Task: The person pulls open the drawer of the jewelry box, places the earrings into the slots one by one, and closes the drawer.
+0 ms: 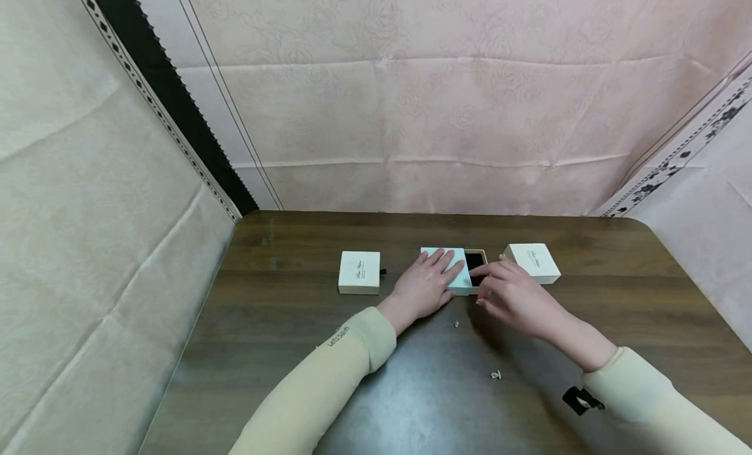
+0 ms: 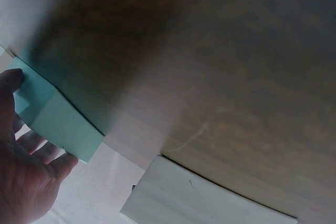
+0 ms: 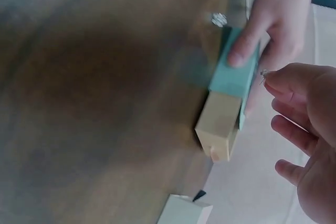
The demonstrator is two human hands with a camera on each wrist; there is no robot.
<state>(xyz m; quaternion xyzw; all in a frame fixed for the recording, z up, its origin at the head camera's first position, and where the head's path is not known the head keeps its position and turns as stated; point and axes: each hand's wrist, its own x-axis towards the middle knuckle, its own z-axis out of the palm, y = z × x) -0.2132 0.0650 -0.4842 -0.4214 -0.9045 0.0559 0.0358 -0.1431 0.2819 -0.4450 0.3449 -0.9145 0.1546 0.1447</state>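
Note:
A turquoise box (image 1: 461, 280) lies on the table with its cream drawer (image 3: 219, 116) slid partly out to the right; the drawer's inside is dark. My left hand (image 1: 424, 286) holds the turquoise sleeve, fingers spread over the top and thumb (image 3: 237, 58) against the near side. Above the drawer's opening, my right hand (image 1: 517, 298) pinches a tiny sparkling stud earring (image 3: 263, 74) between thumb and forefinger, its thin pin showing. Its other fingers are loosely bent. Two small shiny pieces of jewellery, one nearer the box (image 1: 455, 324) and one farther toward me (image 1: 495, 375), lie on the wood.
A white box (image 1: 360, 272) with a black tab stands to the left. Another white box (image 1: 533, 262) sits angled just right of the drawer. The brown wooden table (image 1: 282, 350) meets pale patterned cloth (image 1: 440, 128) at the back.

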